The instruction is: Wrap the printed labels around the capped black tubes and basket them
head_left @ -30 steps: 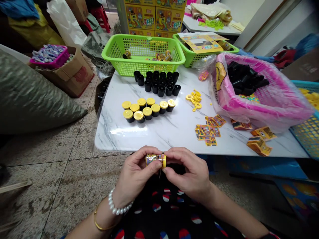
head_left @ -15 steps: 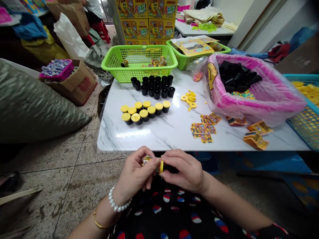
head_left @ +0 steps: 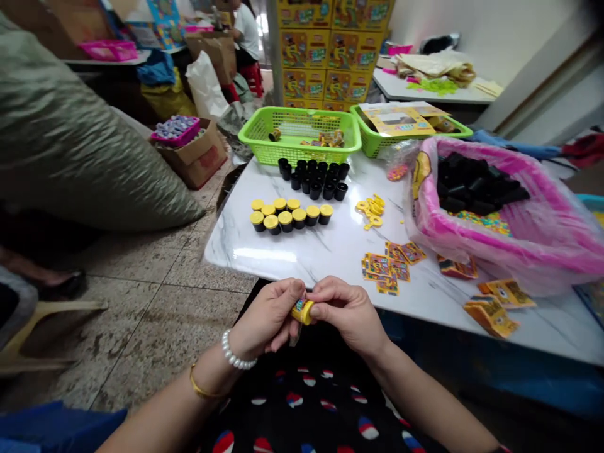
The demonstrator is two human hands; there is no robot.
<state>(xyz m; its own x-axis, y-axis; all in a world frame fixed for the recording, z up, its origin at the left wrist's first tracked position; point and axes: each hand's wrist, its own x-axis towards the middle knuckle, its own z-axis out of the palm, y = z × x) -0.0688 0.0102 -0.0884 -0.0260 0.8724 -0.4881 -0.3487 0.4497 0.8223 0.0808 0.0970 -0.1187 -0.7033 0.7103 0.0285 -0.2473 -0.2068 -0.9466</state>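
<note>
My left hand (head_left: 274, 314) is closed around a small cup (head_left: 304, 311) with a yellow lid and a colourful printed label, held low in front of the table edge. The fingertips of my right hand (head_left: 349, 308) pinch it at the lid end. Much of the cup is hidden by my fingers. Beyond my hands stand several black cups with yellow lids (head_left: 285, 220) in two rows. Behind them is a group of black cups without lids (head_left: 316, 189). Loose yellow ring-shaped pieces (head_left: 375, 206) and flat printed labels (head_left: 380, 264) lie to the right.
A green basket (head_left: 255, 148) holds a few labelled cups at the table's back, beside a second green basket (head_left: 372, 145). The pink basket (head_left: 425, 207), lined with plastic, holds black cups. Folded printed pieces (head_left: 493, 314) lie at right. A big sack (head_left: 104, 157) leans in from the left.
My view has turned, so the table scene sits further right. The cup in my hands is tilted, its lid now facing more toward me. Both hands keep their hold.
</note>
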